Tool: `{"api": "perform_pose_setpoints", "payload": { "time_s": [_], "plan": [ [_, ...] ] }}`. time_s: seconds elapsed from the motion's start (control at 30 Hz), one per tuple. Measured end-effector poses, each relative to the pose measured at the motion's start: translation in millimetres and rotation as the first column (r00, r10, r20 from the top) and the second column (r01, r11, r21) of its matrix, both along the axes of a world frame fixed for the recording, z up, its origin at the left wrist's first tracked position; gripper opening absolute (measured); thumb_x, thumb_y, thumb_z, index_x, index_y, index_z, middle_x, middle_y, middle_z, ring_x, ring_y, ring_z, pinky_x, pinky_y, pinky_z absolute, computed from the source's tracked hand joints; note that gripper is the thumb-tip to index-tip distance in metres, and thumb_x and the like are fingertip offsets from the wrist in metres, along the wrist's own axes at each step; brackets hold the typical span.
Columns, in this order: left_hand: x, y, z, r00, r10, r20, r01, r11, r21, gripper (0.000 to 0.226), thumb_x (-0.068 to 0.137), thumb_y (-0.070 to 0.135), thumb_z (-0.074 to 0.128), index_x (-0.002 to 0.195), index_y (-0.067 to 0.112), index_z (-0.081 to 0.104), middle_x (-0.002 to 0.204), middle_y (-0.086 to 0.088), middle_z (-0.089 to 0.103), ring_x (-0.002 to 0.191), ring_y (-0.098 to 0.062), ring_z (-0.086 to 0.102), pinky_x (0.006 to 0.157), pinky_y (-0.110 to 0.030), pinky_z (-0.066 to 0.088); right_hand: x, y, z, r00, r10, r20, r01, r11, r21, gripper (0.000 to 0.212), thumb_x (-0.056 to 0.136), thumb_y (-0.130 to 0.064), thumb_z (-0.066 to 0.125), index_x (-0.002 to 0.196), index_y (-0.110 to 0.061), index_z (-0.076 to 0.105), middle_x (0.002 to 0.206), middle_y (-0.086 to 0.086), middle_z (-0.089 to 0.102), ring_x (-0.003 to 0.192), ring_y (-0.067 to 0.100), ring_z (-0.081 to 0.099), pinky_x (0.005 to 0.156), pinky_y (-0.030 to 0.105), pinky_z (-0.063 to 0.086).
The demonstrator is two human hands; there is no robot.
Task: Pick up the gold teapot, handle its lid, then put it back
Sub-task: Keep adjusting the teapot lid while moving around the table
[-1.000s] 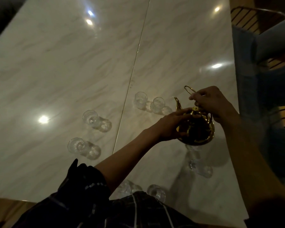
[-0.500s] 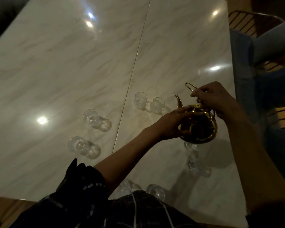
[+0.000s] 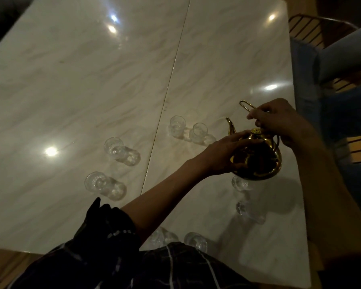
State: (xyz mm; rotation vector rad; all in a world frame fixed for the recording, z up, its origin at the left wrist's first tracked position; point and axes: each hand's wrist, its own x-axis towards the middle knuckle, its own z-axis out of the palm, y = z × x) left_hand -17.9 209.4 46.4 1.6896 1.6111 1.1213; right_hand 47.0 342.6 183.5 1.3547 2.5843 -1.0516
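Gold teapot point(image 3: 258, 161) is held up off the marble table point(image 3: 92, 90), over its right portion near the right edge. A dark shadow lies on the tabletop below and to the right of the pot.

My right hand point(image 3: 279, 122) is curled around the pot's wire handle point(image 3: 246, 105); the far loop of the handle sticks out past my knuckles. Fingers closed tight on the wire.

My left hand point(image 3: 225, 155) lies against the left flank of the pot body, thumb low on the belly, fingers laid nearly straight along the upper shoulder. Fingertips reach the lid point(image 3: 255, 132), beside its small knob. Lid sits on the pot opening. I cannot tell if the fingertips press the lid or only touch it.

Spout point(image 3: 230, 127) points up and away from me, to the left of the lid.

Small clear glasses stand about the table: a pair point(image 3: 188, 129) just beyond the spout, two point(image 3: 113, 163) well to the left across the table seam, two point(image 3: 246, 197) under and just nearer than the pot, two point(image 3: 179, 238) at the near edge by my sleeve point(image 3: 106, 232).

No writing, brand or label legible on pot, glasses or table; lighting dim.
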Motion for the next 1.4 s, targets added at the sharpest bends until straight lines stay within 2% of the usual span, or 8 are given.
{"api": "perform_pose_setpoints", "payload": {
  "time_s": [0.17, 0.3, 0.67, 0.8, 1.27, 1.4],
  "plan": [
    [2.0, -0.9, 4.7, 1.000, 0.006, 0.004, -0.006, 1.000, -0.008, 0.074, 0.091, 0.024, 0.077, 0.157, 0.025, 0.042, 0.168, -0.008, 0.028, 0.146, -0.030, 0.044, 0.101, -0.041, 0.055, 0.2, -0.3, 5.3, 1.000, 0.017, 0.016, -0.017, 1.000, 0.005, 0.020, 0.094, -0.022, 0.059, 0.101, -0.009, 0.072, 0.080, 0.008, 0.062, 0.069, 0.016, 0.059, 0.057, 0.025, 0.043],
    [3.3, -3.2, 9.5, 1.000, 0.008, 0.010, -0.008, 1.000, -0.017, 0.073, 0.092, 0.024, 0.076, 0.157, 0.024, 0.042, 0.169, -0.008, 0.027, 0.145, -0.030, 0.044, 0.097, -0.034, 0.051, -0.4, -2.4, 8.2, 0.999, 0.027, 0.031, -0.027, 1.000, -0.004, 0.023, 0.095, -0.021, 0.058, 0.105, -0.006, 0.071, 0.081, 0.006, 0.061, 0.072, 0.016, 0.059, 0.058, 0.025, 0.043],
    [4.2, -7.6, 23.8, 1.000, 0.005, 0.025, -0.005, 1.000, -0.003, 0.071, 0.092, 0.020, 0.076, 0.156, 0.020, 0.044, 0.167, -0.012, 0.030, 0.141, -0.031, 0.049, 0.094, -0.026, 0.045, -0.6, -4.3, 15.7, 0.999, 0.028, 0.024, -0.029, 1.000, 0.003, 0.024, 0.095, -0.022, 0.058, 0.105, -0.005, 0.071, 0.084, 0.005, 0.062, 0.079, 0.013, 0.060, 0.060, 0.025, 0.045],
    [4.0, -7.8, 24.3, 1.000, 0.009, 0.010, -0.009, 1.000, -0.013, 0.073, 0.092, 0.021, 0.076, 0.157, 0.022, 0.043, 0.168, -0.011, 0.028, 0.143, -0.031, 0.047, 0.092, -0.028, 0.047, -1.5, -6.8, 17.2, 0.999, 0.027, 0.018, -0.027, 1.000, 0.004, 0.020, 0.096, -0.019, 0.057, 0.102, -0.007, 0.071, 0.080, 0.004, 0.061, 0.074, 0.012, 0.059, 0.057, 0.023, 0.042],
    [1.9, -8.0, 23.2, 1.000, 0.016, 0.011, -0.016, 1.000, -0.015, 0.072, 0.092, 0.020, 0.076, 0.157, 0.021, 0.043, 0.168, -0.012, 0.028, 0.144, -0.032, 0.046, 0.095, -0.028, 0.044, -4.6, -9.1, 19.0, 0.999, 0.033, 0.015, -0.033, 0.999, 0.015, 0.016, 0.096, -0.020, 0.057, 0.097, -0.011, 0.070, 0.081, 0.005, 0.062, 0.073, 0.012, 0.058, 0.057, 0.023, 0.042],
    [2.1, -7.4, 19.3, 1.000, 0.012, 0.014, -0.012, 1.000, -0.014, 0.074, 0.091, 0.020, 0.076, 0.157, 0.023, 0.043, 0.168, -0.011, 0.028, 0.142, -0.032, 0.048, 0.096, -0.035, 0.051, -5.1, -9.2, 18.3, 0.999, 0.031, 0.027, -0.031, 0.999, 0.009, 0.020, 0.095, -0.020, 0.058, 0.102, -0.007, 0.071, 0.080, 0.005, 0.061, 0.073, 0.013, 0.059, 0.057, 0.025, 0.043]
  ]
}}
